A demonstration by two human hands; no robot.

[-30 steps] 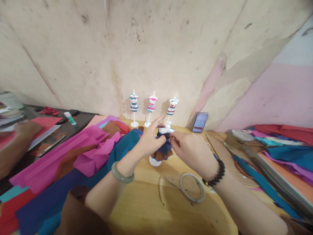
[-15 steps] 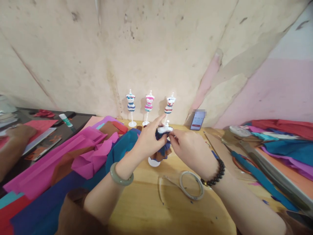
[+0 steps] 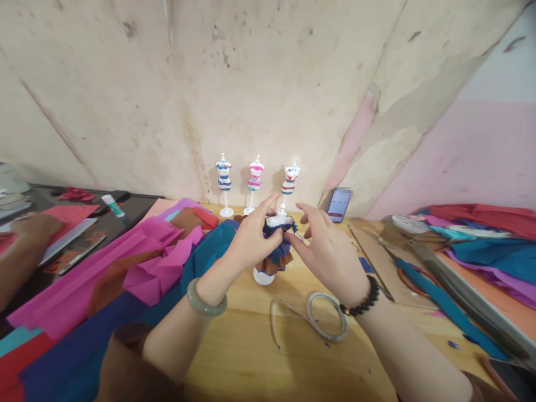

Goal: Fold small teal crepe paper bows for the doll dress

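Observation:
A small white mannequin on a round base stands mid-table, wearing a dark blue and brown crepe-paper dress. My left hand is closed on its left side, pinching the paper at the waist with the index finger raised. My right hand hovers just right of it, its fingers spread, with its thumb tip near the dress. A clear tape roll lies on the wood in front of my right wrist.
Three dressed mini mannequins stand by the wall, a phone leaning next to them. Crepe paper sheets pile at left; more paper, scissors and a ruler lie at right. Another person's hand rests far left near a glue stick.
My right hand has let go of the dress top and opened, drawing slightly back to the right. The left hand keeps its pinch on the mannequin.

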